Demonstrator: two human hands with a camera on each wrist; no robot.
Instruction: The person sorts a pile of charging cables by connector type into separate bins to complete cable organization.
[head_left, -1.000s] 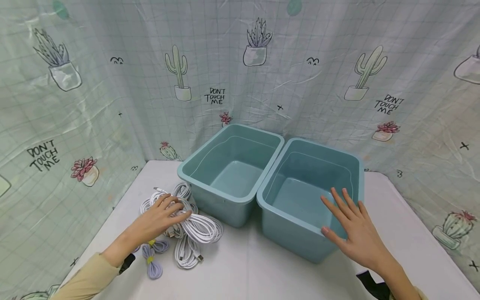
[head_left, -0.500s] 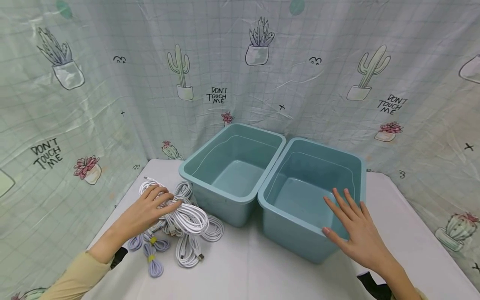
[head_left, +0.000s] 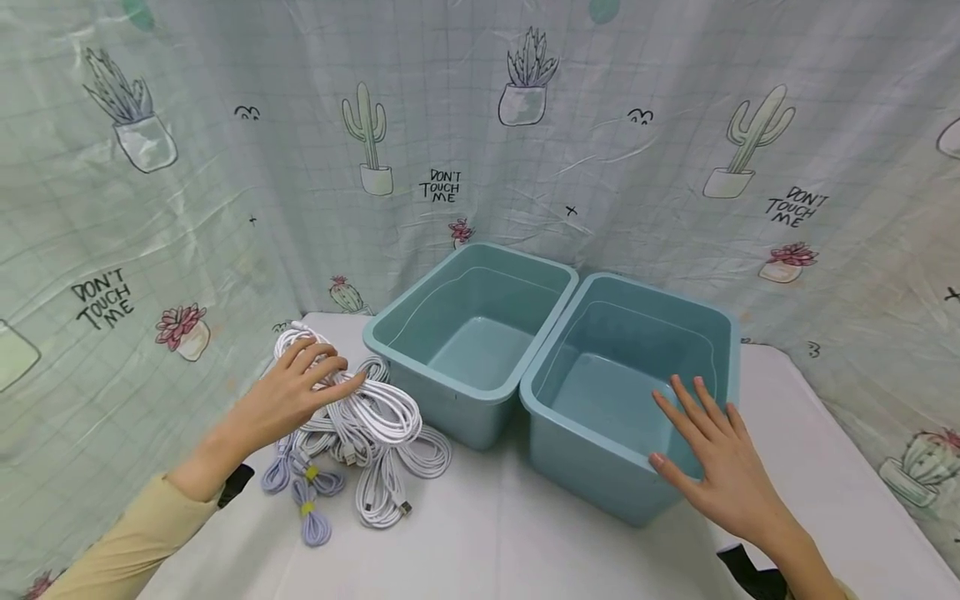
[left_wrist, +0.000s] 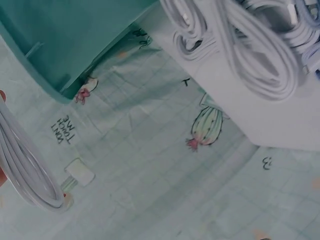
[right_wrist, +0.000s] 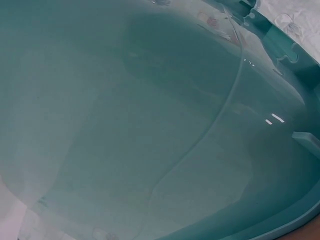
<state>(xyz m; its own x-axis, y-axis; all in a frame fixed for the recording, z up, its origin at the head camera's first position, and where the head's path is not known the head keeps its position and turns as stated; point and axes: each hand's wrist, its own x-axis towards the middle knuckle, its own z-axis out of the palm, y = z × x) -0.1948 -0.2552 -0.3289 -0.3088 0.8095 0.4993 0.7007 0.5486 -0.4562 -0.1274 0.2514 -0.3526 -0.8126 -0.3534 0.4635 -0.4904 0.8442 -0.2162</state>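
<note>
My left hand [head_left: 288, 396] grips a coiled white cable [head_left: 390, 417], raised over a heap of other coiled cables. Loops of that held coil [left_wrist: 30, 170] hang at the left edge of the left wrist view, beside a sliver of fingertip. Beneath it lie more white cable coils [head_left: 381, 500] with plugs showing, and several lilac cable bundles [head_left: 313, 527], two with yellow ties visible. My right hand [head_left: 720, 479] holds nothing; its fingers are spread over the near right corner of the right blue-green tub [head_left: 592, 467], thumb at the rim. The right wrist view looks into the tub's interior [right_wrist: 150, 110].
A second blue-green tub [head_left: 450, 408] stands left of the first, their rims side by side. Both tubs sit toward the back of the white table [head_left: 480, 533]. A cactus-print curtain [head_left: 465, 100] encloses the back and sides.
My left hand has moved left and slightly up, carrying the white cable coil up from the heap, and more of the lilac bundles shows. The right hand stays in place.
</note>
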